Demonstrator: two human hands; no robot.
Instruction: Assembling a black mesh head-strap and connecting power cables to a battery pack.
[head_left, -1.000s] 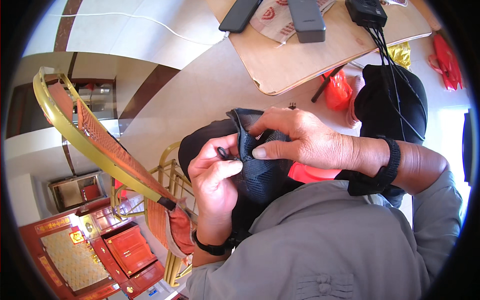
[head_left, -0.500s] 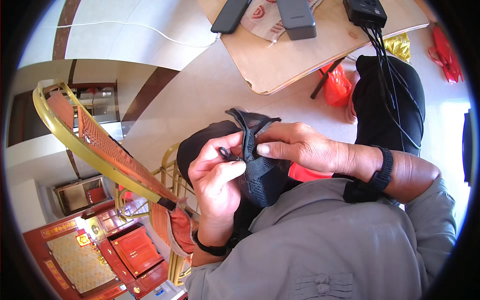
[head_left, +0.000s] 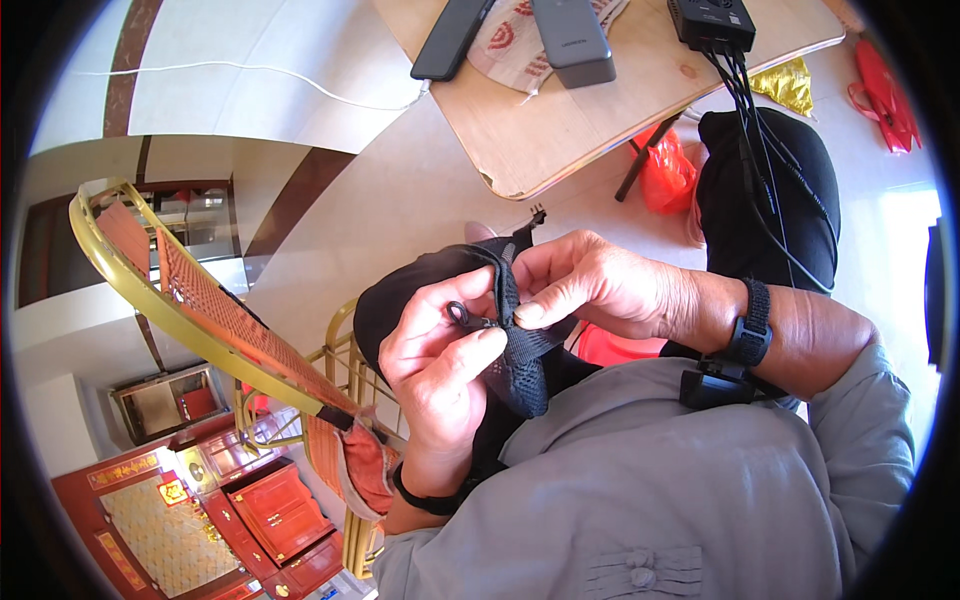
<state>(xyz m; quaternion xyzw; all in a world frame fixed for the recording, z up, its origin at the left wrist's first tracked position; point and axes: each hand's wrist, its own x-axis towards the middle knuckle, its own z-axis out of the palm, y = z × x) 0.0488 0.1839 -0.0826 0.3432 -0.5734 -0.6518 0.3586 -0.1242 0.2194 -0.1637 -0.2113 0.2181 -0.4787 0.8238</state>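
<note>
Both hands work on a black mesh bag [head_left: 527, 378] with a woven band, held over my lap. My left hand [head_left: 437, 365] pinches its edge between thumb and fingers from the left. A small black cord loop [head_left: 457, 312] pokes out between those fingers. My right hand [head_left: 615, 295] grips the band from the other side, thumb tip close to the left thumb. A small pronged black end, like a buckle [head_left: 537, 214], sticks up beyond the bag's far edge. Fingers cover the spot where the band and cord meet.
Ahead, a wooden table [head_left: 560, 140] carries a black phone [head_left: 452, 40] on a white cable, a grey power bank [head_left: 572, 45] and a black box [head_left: 712, 25] with trailing cables. On the left stands a gold-framed chair [head_left: 150, 275]. A red plastic bag [head_left: 665, 175] lies under the table.
The bag has been turned and bunched narrower, and its pronged end now shows beyond the far edge. My right fingers have curled in closer around the band. The view has shifted slightly.
</note>
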